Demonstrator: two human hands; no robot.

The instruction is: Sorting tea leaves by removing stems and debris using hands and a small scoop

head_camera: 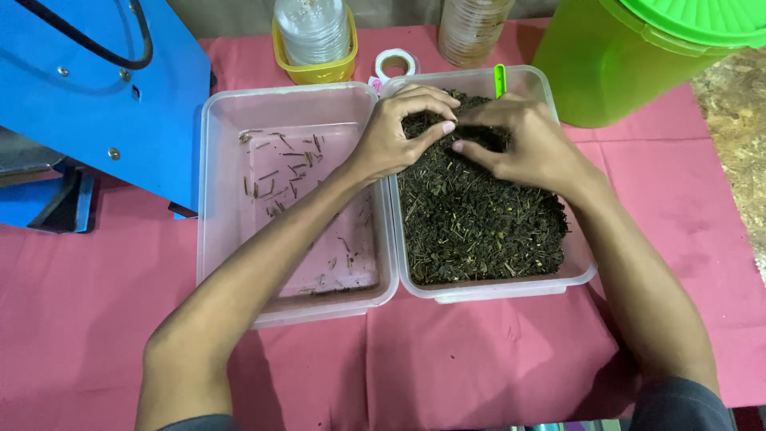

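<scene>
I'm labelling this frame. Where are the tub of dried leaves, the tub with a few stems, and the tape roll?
tub of dried leaves (580, 271), head view, right rim.
tub with stems (209, 191), head view, left wall.
tape roll (396, 55), head view, white ring.

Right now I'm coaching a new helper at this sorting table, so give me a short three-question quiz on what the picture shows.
1. True or false: both hands are in the tub of dried leaves.
2. Which tub holds only a few scattered stems: A) the left tub, B) the right one?
3. What colour is the big bin at the far right?

Key:
1. True; the left hand and the right hand meet over the leaves.
2. A.
3. Green.
</scene>
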